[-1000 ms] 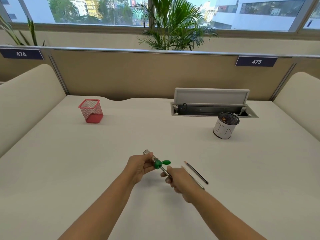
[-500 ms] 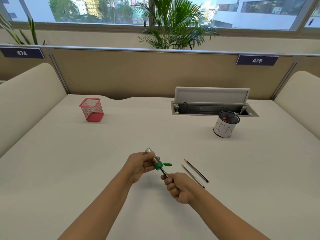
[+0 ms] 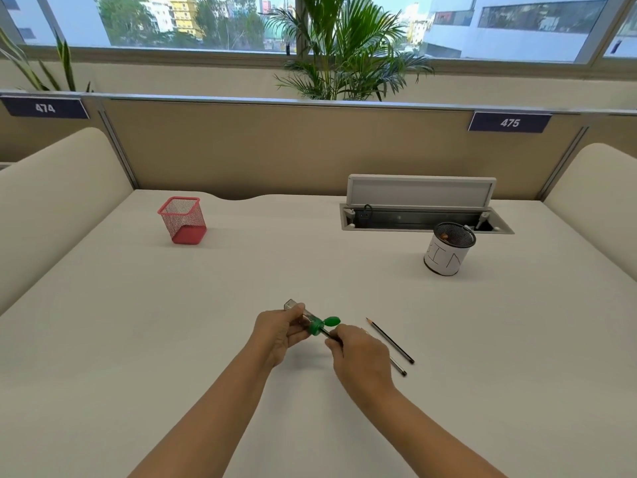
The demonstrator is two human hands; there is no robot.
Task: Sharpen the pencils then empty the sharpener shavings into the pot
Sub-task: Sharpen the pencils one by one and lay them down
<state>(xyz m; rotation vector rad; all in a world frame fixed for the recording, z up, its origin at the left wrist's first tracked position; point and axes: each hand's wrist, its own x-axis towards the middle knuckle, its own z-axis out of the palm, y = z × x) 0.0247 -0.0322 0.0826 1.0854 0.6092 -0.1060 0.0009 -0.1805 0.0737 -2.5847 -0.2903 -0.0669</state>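
Note:
My left hand (image 3: 280,331) grips a sharpener (image 3: 319,325) with a clear body and a green cap, just above the middle of the table. A dark pencil (image 3: 327,335) is stuck into the green end, and my right hand (image 3: 358,353) holds its shaft; most of the pencil is hidden by that hand. Two more pencils lie on the table to the right: one (image 3: 391,340) in full view, the other (image 3: 398,366) partly behind my right hand. The pot (image 3: 448,251), white-wrapped with a black mesh rim, stands at the back right.
A red mesh holder (image 3: 184,220) stands at the back left. An open cable tray (image 3: 424,215) with a raised lid is set into the table behind the pot. Padded dividers (image 3: 51,188) flank the desk, and a beige partition closes the back.
My right hand has turned on the pencil and shifted up closer to the sharpener. The left hand and the sharpener stayed about where they were.

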